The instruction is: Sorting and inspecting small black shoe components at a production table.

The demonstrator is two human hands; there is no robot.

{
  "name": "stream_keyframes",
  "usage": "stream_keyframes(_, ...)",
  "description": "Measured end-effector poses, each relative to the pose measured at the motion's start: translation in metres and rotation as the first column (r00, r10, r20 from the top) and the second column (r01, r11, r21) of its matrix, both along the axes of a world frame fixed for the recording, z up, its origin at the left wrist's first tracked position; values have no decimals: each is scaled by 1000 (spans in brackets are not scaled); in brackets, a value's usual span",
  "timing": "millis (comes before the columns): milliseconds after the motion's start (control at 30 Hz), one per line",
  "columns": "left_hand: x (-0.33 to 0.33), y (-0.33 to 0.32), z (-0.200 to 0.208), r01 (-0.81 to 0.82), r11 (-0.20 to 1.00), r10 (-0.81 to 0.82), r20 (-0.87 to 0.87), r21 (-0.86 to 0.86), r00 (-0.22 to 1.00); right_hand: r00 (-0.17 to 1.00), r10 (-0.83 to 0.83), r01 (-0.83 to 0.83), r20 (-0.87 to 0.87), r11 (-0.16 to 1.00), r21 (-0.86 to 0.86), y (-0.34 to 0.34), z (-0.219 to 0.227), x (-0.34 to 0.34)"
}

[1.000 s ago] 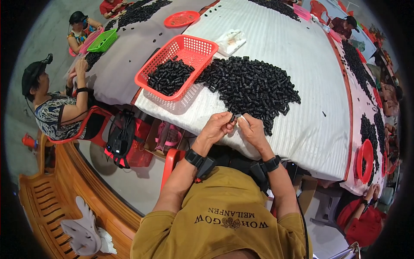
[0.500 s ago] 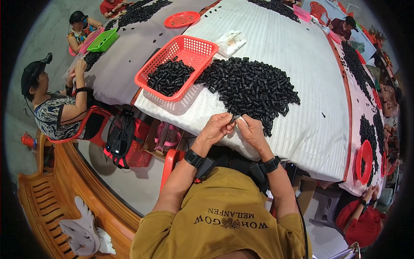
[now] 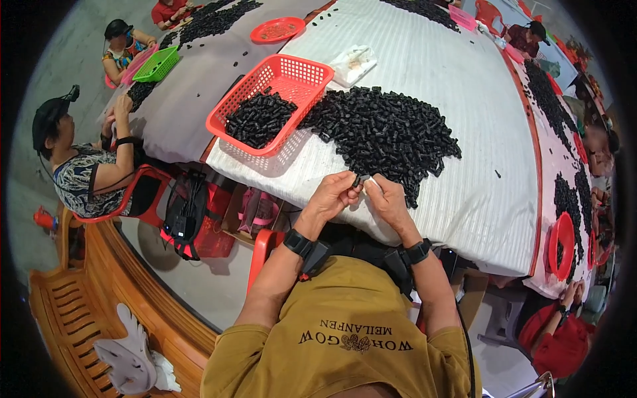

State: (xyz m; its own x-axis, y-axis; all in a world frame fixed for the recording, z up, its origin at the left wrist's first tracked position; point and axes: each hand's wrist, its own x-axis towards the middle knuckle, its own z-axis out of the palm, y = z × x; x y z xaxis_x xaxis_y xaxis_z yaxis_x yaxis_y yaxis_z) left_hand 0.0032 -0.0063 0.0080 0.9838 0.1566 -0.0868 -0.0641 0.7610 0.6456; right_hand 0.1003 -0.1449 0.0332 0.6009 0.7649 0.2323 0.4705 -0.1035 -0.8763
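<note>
At the table's near edge my two hands meet in front of a pile of small black cylindrical pieces. My left hand pinches one small black piece between thumb and fingers. Close against it, my right hand is also closed in a pinch, its thumb towards the piece. Something pale shows by the right thumb, too small to name. A red plastic basket stands left of the pile, with many like pieces heaped in its near half.
A crumpled white tissue packet lies behind the pile on the white tablecloth. Farther off are a round red tray and a green basket. People sit along both sides. A wooden bench stands at lower left.
Both hands stay nearly in place at the near edge, still pinching together around the black piece. The whole view has shifted very slightly.
</note>
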Motion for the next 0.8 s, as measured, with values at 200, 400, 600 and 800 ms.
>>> stream_keyframes(200, -2, 1, -1, 10, 1000, -10, 12, -16, 1000, 1000, 6, -6, -1, 1000, 5, 1, 1, 0)
stream_keyframes(400, -2, 0, 1, 9, 1000, -9, 14, -23, 1000, 1000, 5, -5, 2, 1000, -13, 0, 1, 0)
stream_keyframes(600, -1, -1, 2, -1, 1000, 1, 1, -11, 1000, 999, 13, -12, 37, 999, -40, 1, -2, 2)
stream_keyframes(800, -1, -1, 0, 8, 1000, -8, -1, 12, 1000, 999, 31, -30, 44, 999, -20, 1, 2, -2)
